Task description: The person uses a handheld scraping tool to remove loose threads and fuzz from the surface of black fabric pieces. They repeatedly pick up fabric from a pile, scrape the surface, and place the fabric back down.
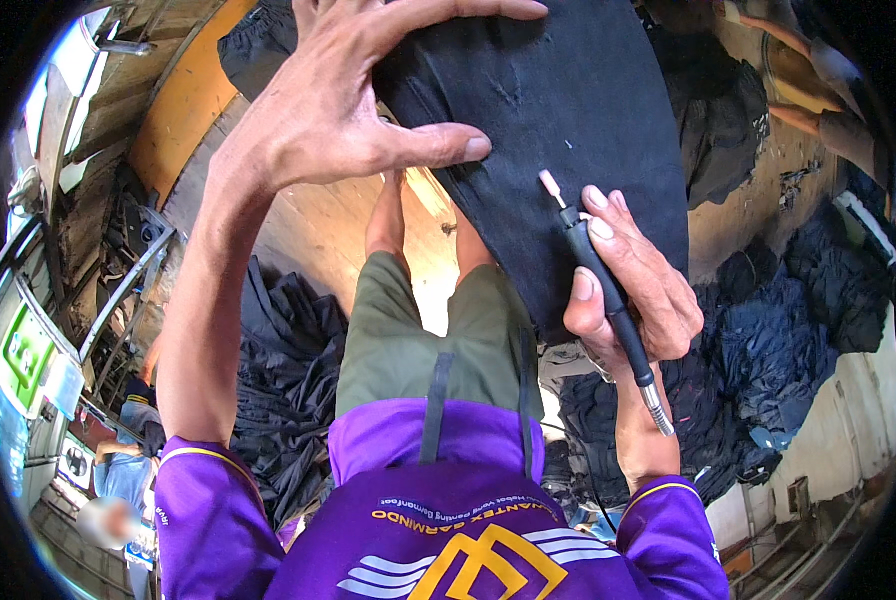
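A black garment, perhaps a trouser leg (598,100), is stretched out in front of me and tapers toward my lap. Over its upper left edge lies my left hand (338,110), thumb and index finger spread wide; the tips of the other fingers run out of view at the top. My right hand (653,285) is closed around a black handheld rotary grinder (608,285), held like a pen. Its small pink grinding tip points up and left, over the cloth. Whether the tip touches the fabric I cannot tell. A spring-like sleeve shows at the tool's rear end.
Heaps of dark garments lie on the left (283,370) and on the right (758,340). Another dark garment (713,120) is beside the black cloth. Another person's arms (793,115) show at the upper right, and a further person (123,470) is at the lower left.
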Motion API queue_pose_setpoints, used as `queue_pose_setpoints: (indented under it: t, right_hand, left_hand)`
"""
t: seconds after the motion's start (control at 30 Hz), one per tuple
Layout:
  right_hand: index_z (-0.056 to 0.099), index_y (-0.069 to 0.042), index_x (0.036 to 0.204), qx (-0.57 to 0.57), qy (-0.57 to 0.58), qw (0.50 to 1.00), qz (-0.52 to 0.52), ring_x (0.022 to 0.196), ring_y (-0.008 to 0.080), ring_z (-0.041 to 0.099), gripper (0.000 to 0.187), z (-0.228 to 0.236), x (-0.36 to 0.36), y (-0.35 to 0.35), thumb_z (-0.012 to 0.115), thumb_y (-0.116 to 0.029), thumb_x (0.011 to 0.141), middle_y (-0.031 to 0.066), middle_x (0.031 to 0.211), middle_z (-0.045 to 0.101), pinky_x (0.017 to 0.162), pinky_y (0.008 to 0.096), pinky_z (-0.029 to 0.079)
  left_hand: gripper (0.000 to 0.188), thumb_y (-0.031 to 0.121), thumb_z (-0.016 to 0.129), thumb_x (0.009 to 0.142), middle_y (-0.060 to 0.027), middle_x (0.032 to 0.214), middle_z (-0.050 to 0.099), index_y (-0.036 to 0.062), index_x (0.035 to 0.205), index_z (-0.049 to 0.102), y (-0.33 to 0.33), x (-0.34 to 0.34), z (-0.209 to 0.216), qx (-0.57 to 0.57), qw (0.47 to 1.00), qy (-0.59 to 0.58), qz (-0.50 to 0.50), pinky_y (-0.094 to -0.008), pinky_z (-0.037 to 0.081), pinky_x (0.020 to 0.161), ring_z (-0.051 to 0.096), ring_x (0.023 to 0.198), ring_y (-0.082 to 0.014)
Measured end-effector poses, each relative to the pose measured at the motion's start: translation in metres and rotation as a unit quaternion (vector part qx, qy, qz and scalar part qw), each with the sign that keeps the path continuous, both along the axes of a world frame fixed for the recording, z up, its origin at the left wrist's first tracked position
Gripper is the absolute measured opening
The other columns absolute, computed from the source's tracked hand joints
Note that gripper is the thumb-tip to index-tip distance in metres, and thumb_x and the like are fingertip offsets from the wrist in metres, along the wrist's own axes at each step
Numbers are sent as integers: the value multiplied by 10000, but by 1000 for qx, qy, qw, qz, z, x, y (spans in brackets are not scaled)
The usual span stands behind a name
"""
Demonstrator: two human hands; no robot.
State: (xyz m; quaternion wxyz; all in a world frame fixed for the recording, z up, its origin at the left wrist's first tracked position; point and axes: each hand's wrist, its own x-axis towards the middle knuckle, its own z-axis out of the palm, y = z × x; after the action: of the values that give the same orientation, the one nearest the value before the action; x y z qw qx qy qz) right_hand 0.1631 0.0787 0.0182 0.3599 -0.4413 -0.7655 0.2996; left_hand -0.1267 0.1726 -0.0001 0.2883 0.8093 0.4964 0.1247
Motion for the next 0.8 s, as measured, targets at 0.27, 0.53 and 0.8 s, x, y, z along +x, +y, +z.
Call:
queue_pose_setpoints:
  t: [0.27,0.53,0.8]
  right_hand:
    - [802,25,1131,23,20,999,-19,1091,352,799,306,-15,-4,-1,811,-36,832,218,1089,805,1005,494,645]
    - [801,30,1130,8,11,1000,-11,1086,359,799,301,-9,4,-12,803,-46,839,223,1085,804,1000,497,647]
    - [791,37,1133,-14,9,1000,-1,1086,369,798,304,-4,12,-19,800,-41,840,227,1078,803,1004,500,644]
  left_hand:
    - [910,724,873,700,-262,1810,-59,315,1486,666,3,-1,-4,30,999,-12,-15,-709,30,1280,-90,1662,-487]
    - [921,738,864,703,-263,1811,-51,313,1495,660,3,-1,-7,35,999,3,-19,-712,29,1277,-84,1662,-490]
    - [928,743,859,708,-254,1812,-58,315,1504,650,1,1,-6,33,999,-2,-13,-713,22,1281,-86,1661,-487]
